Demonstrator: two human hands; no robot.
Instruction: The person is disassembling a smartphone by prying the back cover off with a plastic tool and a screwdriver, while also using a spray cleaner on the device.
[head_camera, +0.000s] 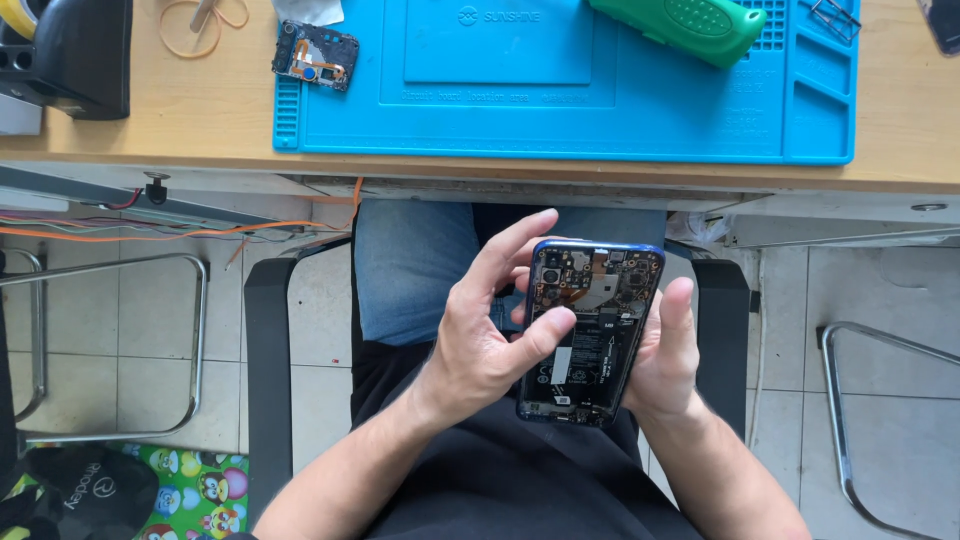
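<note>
Both hands over lap, below desk edge (600, 190); right hand (665, 365) cradles opened phone (590, 335), fingers curled round its edge; left hand (490, 340) half-open, thumb pressed on battery; blue mat (560, 110) lies well apart.

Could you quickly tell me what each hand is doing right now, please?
Left hand: open, thumb pressing on the opened phone.
Right hand: closed around the phone's edge, holding it.
</note>
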